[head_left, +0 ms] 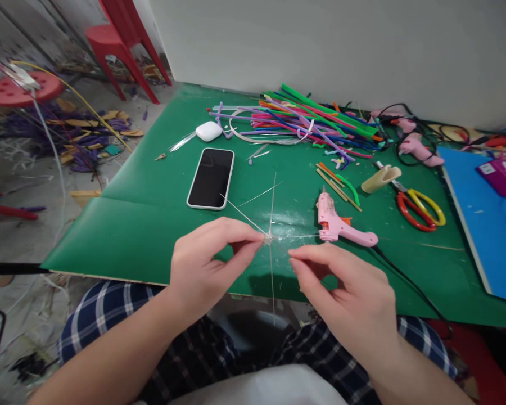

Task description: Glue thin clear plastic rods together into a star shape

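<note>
My left hand (219, 261) is closed in a pinch at the hub of a star of thin clear rods (272, 270). The rods spread from the joined centre; one runs down past the table edge. My right hand (341, 287) hovers just right of the hub, thumb and forefinger tips brought together; whatever may be between them is too small to make out. Beyond that hand lies a pink glue gun (331, 216) on its side. A loose thin rod (259, 194) rests on the table behind the star.
The green table (152, 225) holds a phone (211, 179), a white case (208, 131), a pile of coloured pipe cleaners (299, 118), small sticks (335, 185), scissors (421, 208), a beige tube (379, 179) and a blue board (484, 225). The glue gun's cord (409, 284) trails right.
</note>
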